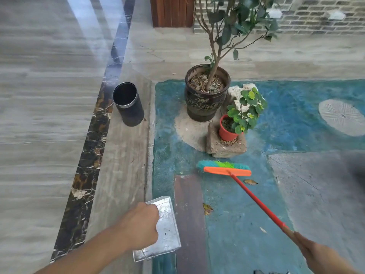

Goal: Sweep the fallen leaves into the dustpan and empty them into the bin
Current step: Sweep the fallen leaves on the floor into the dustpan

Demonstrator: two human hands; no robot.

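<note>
Dustpan (166,228) gripped low by left hand (141,226), ready for leaves (207,209); broom (225,168) handle clasped by right hand (314,249), reaching past them.

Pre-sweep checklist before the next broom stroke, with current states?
1. Right hand grips broom handle: ok.
2. Left hand holds dustpan: ok.
3. Bristles down on the floor: ok.
4. Leaves to gather: leaf by the broom head, leaf nearer the dustpan, both loose: ok.
5. Dustpan mouth faces the leaves: cannot tell.
6. Bin upright, open: ok.
</note>
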